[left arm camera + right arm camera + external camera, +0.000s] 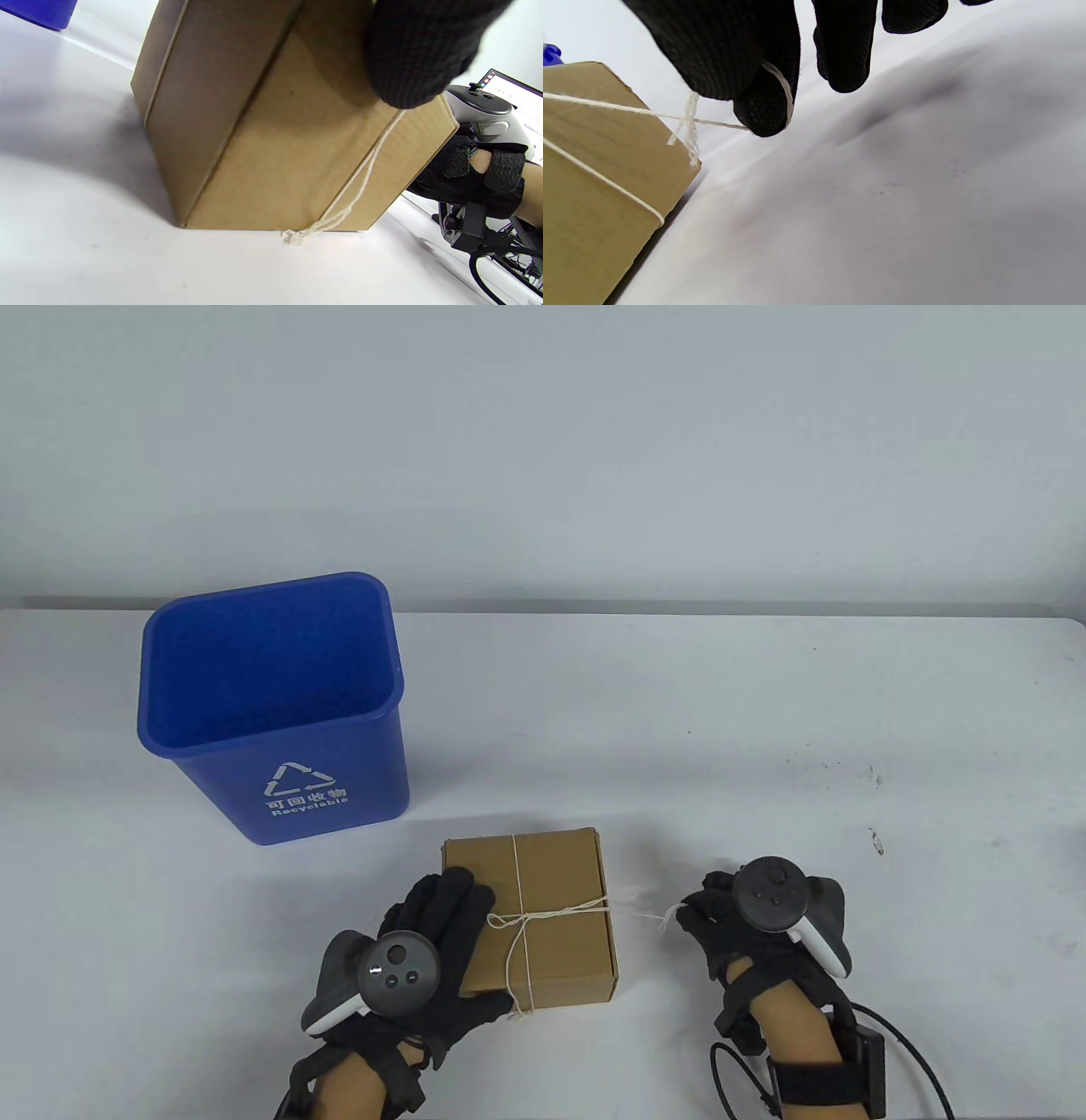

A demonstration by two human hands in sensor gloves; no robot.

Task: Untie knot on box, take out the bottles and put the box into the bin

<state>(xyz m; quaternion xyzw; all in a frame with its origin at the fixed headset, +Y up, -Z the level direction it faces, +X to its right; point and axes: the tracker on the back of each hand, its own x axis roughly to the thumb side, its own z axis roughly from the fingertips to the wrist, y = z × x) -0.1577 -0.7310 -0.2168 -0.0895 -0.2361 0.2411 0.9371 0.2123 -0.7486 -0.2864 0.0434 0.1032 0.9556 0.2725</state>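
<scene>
Cardboard, brown and plain, makes up the box point(543, 916), which sits on the near middle of the white table point(679, 712), still closed and bound both ways by pale string point(519, 891) crossing on its lid. The person's left hand point(424, 942) lies on the box's left side, fingers straight across the lid and thumb along the near edge, bracing rather than gripping. The right hand point(747, 925), just right of the box and apart from it, pinches one loose end of the string between thumb and forefinger, and the right wrist view shows that strand running taut from the fingertips point(763, 114) back over the box's corner. The step in hand seems to be the first one, undoing the knot point(524, 918), with no bottle in sight and the lid not yet opened. The next move likely calls for a steady pull to the right while the left hand keeps the box from sliding; a jerk could tighten the knot instead of freeing it. A blue bin point(271, 704) marked with a recycling sign stands upright and open at the far left, well apart from the box. Small dark specks mark the tabletop on the right, and a bare pale wall point(543, 432) rises behind it
</scene>
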